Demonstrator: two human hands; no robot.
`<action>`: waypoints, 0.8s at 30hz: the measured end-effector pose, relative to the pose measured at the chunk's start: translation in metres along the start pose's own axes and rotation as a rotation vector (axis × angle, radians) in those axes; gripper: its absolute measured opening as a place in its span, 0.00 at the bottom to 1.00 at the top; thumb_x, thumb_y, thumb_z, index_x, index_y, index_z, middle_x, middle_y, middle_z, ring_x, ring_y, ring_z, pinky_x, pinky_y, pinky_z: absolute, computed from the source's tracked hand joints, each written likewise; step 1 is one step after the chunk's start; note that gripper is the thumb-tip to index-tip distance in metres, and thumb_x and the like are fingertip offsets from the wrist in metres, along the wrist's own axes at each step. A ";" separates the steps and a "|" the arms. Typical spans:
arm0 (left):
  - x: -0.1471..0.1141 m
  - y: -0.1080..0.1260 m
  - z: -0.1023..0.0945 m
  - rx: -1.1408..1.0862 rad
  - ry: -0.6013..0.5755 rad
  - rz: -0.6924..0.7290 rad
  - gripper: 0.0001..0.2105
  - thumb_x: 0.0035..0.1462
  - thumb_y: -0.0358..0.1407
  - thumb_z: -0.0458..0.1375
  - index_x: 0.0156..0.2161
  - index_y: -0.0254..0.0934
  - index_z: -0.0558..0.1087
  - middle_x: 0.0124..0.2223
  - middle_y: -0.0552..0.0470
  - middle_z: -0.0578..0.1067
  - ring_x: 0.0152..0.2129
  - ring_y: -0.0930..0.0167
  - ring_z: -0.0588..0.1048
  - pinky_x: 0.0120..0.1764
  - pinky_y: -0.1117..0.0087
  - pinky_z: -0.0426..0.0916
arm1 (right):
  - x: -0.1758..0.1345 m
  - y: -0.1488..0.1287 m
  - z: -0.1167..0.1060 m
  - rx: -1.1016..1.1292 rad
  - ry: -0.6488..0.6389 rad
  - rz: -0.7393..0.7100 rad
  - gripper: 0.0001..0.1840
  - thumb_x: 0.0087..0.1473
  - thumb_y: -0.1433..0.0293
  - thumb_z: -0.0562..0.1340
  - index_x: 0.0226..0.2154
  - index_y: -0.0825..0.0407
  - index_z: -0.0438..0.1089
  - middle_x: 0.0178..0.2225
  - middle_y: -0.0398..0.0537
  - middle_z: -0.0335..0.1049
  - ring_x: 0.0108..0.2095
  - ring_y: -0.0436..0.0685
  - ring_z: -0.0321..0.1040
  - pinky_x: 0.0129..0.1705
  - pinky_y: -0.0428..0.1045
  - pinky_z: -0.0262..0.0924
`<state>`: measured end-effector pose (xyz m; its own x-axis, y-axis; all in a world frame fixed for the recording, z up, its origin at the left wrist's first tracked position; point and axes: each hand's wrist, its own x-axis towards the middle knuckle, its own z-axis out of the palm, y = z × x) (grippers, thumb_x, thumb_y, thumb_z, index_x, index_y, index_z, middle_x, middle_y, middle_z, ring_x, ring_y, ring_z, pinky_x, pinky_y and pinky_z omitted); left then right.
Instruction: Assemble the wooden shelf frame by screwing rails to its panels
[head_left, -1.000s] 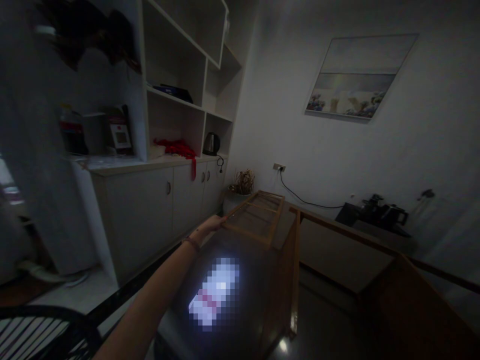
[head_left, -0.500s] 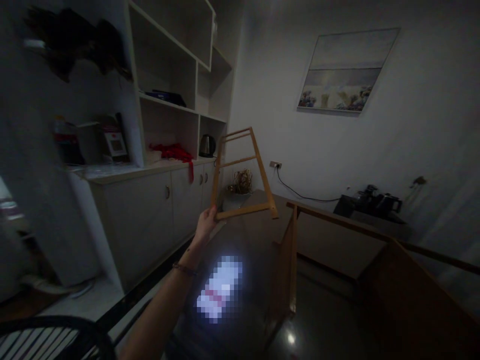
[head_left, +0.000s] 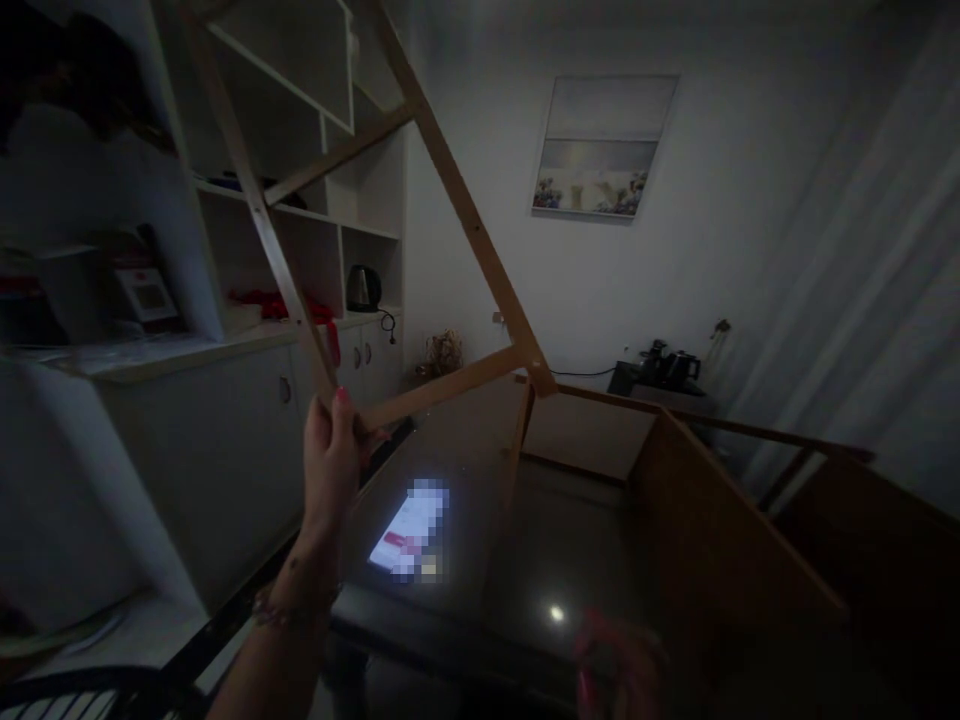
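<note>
My left hand [head_left: 334, 465] is closed around the lower left corner of a wooden frame [head_left: 472, 225]. This frame has two long side rails joined by crossbars and leans up to the left, its top running out of view. Its lower right end overlaps the corner of a wooden panel structure [head_left: 652, 520] on the table; whether they touch I cannot tell. Low in the view, dim and blurred, is my right hand [head_left: 622, 660], fingers loosely bent and apart, with nothing visible in them. A lit phone [head_left: 409, 530] lies on the dark table [head_left: 465, 610] between my hands.
White cabinets with shelves [head_left: 187, 450] stand along the left, bearing a kettle [head_left: 363, 288] and a red cloth [head_left: 281, 305]. Dark appliances [head_left: 671, 365] stand at the back right. A picture [head_left: 607, 150] hangs on the wall. A black chair back [head_left: 97, 690] is at lower left.
The wooden frame has come closer and tilted left, held by my left hand. My right hand has entered at the bottom. The view has shifted to the right.
</note>
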<state>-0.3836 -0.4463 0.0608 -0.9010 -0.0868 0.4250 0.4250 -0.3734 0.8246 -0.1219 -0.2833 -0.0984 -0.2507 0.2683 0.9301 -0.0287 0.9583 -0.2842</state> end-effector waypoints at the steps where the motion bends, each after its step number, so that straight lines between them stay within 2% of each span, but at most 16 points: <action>1: -0.013 0.008 -0.001 0.027 -0.021 0.013 0.18 0.55 0.50 0.58 0.31 0.39 0.60 0.22 0.64 0.58 0.10 0.83 0.57 0.10 0.82 0.51 | 0.010 -0.003 -0.010 0.026 -0.013 -0.052 0.14 0.54 0.68 0.60 0.45 0.49 0.69 0.34 0.47 0.71 0.33 0.55 0.68 0.35 0.50 0.59; 2: -0.026 0.017 -0.003 0.050 -0.045 0.017 0.16 0.57 0.49 0.57 0.31 0.39 0.60 0.21 0.63 0.59 0.10 0.82 0.59 0.10 0.82 0.50 | 0.020 -0.006 -0.023 0.035 0.026 -0.022 0.12 0.54 0.67 0.60 0.42 0.49 0.70 0.36 0.48 0.70 0.34 0.55 0.67 0.35 0.49 0.59; 5: -0.063 0.037 -0.004 0.061 -0.108 0.022 0.15 0.58 0.46 0.58 0.30 0.38 0.61 0.21 0.63 0.59 0.11 0.82 0.58 0.11 0.84 0.52 | 0.050 -0.010 -0.071 0.081 0.374 0.299 0.09 0.56 0.64 0.57 0.38 0.49 0.69 0.36 0.47 0.65 0.36 0.55 0.63 0.36 0.49 0.56; 7: -0.084 0.046 -0.004 0.061 -0.169 0.014 0.13 0.58 0.44 0.58 0.31 0.38 0.62 0.21 0.63 0.60 0.11 0.82 0.58 0.11 0.84 0.52 | 0.070 -0.010 -0.110 0.078 0.540 0.420 0.11 0.53 0.63 0.59 0.38 0.49 0.71 0.34 0.46 0.63 0.34 0.54 0.60 0.36 0.50 0.53; 10: -0.106 0.047 -0.001 0.074 -0.276 0.000 0.14 0.58 0.45 0.58 0.30 0.38 0.62 0.20 0.63 0.61 0.10 0.81 0.59 0.10 0.83 0.54 | 0.101 -0.006 -0.163 0.102 0.509 0.429 0.18 0.54 0.59 0.57 0.43 0.49 0.72 0.35 0.46 0.61 0.35 0.55 0.58 0.39 0.51 0.53; 12: -0.117 0.042 0.003 0.071 -0.334 -0.012 0.16 0.56 0.48 0.58 0.30 0.39 0.62 0.19 0.64 0.60 0.09 0.81 0.58 0.10 0.82 0.54 | 0.121 0.000 -0.187 0.125 0.386 0.438 0.22 0.55 0.56 0.58 0.47 0.48 0.72 0.35 0.45 0.61 0.34 0.54 0.57 0.39 0.50 0.52; 15: -0.134 0.035 0.011 0.071 -0.436 -0.012 0.18 0.55 0.51 0.58 0.30 0.40 0.60 0.19 0.64 0.59 0.09 0.80 0.58 0.10 0.80 0.53 | 0.146 0.010 -0.203 0.192 0.276 0.472 0.27 0.53 0.48 0.59 0.48 0.45 0.73 0.36 0.43 0.62 0.34 0.52 0.56 0.42 0.50 0.52; 18: -0.148 0.032 0.017 0.094 -0.535 0.050 0.17 0.57 0.49 0.57 0.30 0.41 0.58 0.19 0.64 0.58 0.10 0.80 0.57 0.11 0.80 0.52 | 0.160 0.017 -0.202 0.311 0.225 0.519 0.33 0.50 0.40 0.58 0.45 0.46 0.75 0.35 0.43 0.64 0.35 0.53 0.57 0.45 0.50 0.52; 21: -0.160 0.035 0.020 0.167 -0.636 0.170 0.13 0.59 0.45 0.56 0.31 0.40 0.60 0.18 0.64 0.56 0.11 0.79 0.57 0.14 0.80 0.50 | 0.159 0.015 -0.200 0.472 0.278 0.554 0.37 0.48 0.36 0.56 0.41 0.47 0.76 0.36 0.44 0.67 0.35 0.53 0.60 0.44 0.50 0.55; 24: -0.174 0.042 0.022 0.230 -0.741 0.284 0.08 0.59 0.42 0.55 0.34 0.40 0.65 0.17 0.64 0.58 0.11 0.78 0.57 0.15 0.79 0.50 | 0.148 0.008 -0.206 0.627 0.359 0.634 0.40 0.46 0.33 0.54 0.42 0.48 0.75 0.36 0.46 0.68 0.34 0.53 0.62 0.37 0.49 0.58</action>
<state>-0.2074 -0.4269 0.0294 -0.4999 0.5125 0.6982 0.7074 -0.2235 0.6705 0.0399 -0.2160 0.0845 -0.0896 0.8323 0.5470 -0.5283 0.4259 -0.7345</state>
